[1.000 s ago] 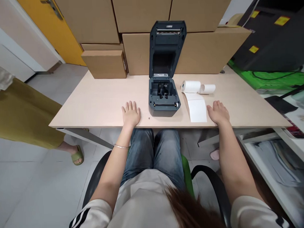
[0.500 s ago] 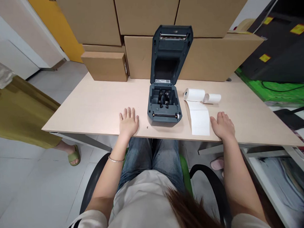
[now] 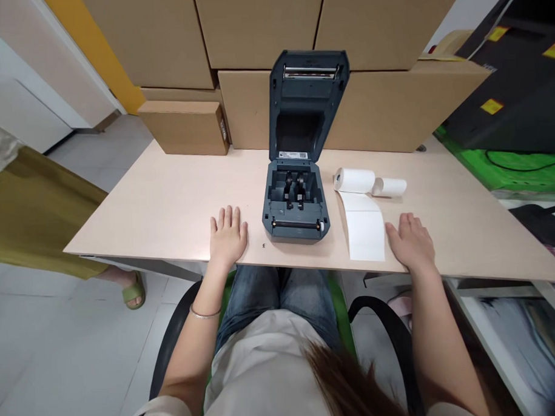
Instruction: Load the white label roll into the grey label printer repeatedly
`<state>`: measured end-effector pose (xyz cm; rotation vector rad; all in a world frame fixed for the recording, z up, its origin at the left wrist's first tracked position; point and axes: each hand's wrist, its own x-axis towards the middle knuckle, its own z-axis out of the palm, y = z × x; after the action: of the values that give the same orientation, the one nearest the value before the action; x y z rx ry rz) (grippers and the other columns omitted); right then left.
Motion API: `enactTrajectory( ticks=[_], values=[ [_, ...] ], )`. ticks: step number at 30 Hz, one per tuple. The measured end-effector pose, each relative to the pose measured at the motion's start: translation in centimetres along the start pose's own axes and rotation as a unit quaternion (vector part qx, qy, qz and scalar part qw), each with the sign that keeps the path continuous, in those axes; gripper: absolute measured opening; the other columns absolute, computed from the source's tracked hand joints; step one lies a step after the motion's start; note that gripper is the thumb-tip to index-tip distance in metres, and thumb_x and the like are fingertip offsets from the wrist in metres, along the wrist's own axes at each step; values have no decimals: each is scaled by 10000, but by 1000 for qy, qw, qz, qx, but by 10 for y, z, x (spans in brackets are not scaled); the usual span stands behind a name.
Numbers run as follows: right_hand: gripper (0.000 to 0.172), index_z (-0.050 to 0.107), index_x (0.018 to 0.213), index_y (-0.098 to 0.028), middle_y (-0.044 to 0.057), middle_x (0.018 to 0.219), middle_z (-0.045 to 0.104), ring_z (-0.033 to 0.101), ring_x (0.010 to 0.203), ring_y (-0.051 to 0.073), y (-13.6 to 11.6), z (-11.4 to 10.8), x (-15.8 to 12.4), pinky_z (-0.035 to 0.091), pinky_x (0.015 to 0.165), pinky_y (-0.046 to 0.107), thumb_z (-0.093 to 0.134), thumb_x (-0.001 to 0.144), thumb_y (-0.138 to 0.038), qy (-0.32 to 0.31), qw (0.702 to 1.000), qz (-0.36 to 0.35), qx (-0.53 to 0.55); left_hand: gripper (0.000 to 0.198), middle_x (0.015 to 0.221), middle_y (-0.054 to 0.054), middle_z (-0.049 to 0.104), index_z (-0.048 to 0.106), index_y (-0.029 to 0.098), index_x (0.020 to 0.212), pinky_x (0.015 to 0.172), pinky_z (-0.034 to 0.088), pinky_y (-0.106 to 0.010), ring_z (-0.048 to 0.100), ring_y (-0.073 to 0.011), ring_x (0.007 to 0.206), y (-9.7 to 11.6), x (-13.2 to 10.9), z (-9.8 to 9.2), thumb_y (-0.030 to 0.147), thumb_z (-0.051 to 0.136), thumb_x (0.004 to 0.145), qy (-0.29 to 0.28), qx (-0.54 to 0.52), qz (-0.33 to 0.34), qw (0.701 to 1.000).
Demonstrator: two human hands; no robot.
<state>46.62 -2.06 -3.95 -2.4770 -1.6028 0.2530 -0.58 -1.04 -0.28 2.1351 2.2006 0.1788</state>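
Note:
Flat on the table (image 3: pixel 186 199), my left hand (image 3: pixel 228 237) rests with its fingers apart, left of a dark grey label printer (image 3: pixel 296 222). The printer's lid (image 3: pixel 308 104) stands raised, showing the black roll holders (image 3: pixel 294 192) inside with no roll between them. To the printer's right lies a roll of white labels (image 3: pixel 356 180), its loose strip (image 3: pixel 364 232) running toward the front edge. A smaller white roll (image 3: pixel 390 187) sits beside it. My right hand (image 3: pixel 411 243) lies palm down just right of the strip, holding nothing.
Cardboard boxes (image 3: pixel 262 29) are stacked behind the printer, with a smaller box (image 3: pixel 188 127) at the back left. A person in an olive skirt (image 3: pixel 36 210) stands left of the table. Dark equipment with yellow labels (image 3: pixel 519 84) is at the right.
The camera view has shifted slightly, so the table and printer sit a little lower in it. Both hands stay resting on the table; the printer and rolls look unmoved.

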Motion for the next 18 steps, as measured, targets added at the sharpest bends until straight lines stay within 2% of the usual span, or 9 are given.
enactTrajectory(
  ticks=[5, 9, 13, 18],
  values=[
    [967, 260, 1752, 12, 189, 1845, 188, 162, 1755, 349, -1, -2, -2, 134, 1470, 517, 137, 1040, -631, -10, 1000, 5, 4, 659, 1821, -170, 321, 373, 87, 1730, 1415, 243, -636, 301, -365, 1731, 1, -1, 0, 358, 300, 1134, -2, 8, -1, 1000],
    [1071, 264, 1748, 19, 210, 1838, 192, 168, 1749, 393, 0, -3, -4, 158, 1468, 551, 77, 994, -718, -10, 1000, -2, 12, 648, 1818, -149, 330, 387, 115, 1730, 1421, 255, -613, 311, -349, 1728, 2, -2, 0, 360, 320, 1133, 4, 8, -2, 1000],
    [1158, 257, 1766, -31, 227, 1826, 210, 181, 1741, 422, 1, -4, -5, 181, 1461, 572, 41, 935, -808, -12, 1000, -12, 18, 649, 1819, -151, 328, 393, 115, 1727, 1424, 252, -608, 304, -354, 1729, 1, -3, 0, 367, 326, 1133, -1, 4, -9, 1000],
    [1198, 259, 1750, 29, 247, 1821, 203, 173, 1741, 433, 1, -4, -5, 168, 1464, 571, 17, 930, -810, -10, 1000, -8, 8, 655, 1825, -135, 316, 391, 126, 1730, 1425, 242, -619, 297, -347, 1734, 0, -3, 2, 368, 317, 1126, -1, -6, -6, 1000]
  ],
)
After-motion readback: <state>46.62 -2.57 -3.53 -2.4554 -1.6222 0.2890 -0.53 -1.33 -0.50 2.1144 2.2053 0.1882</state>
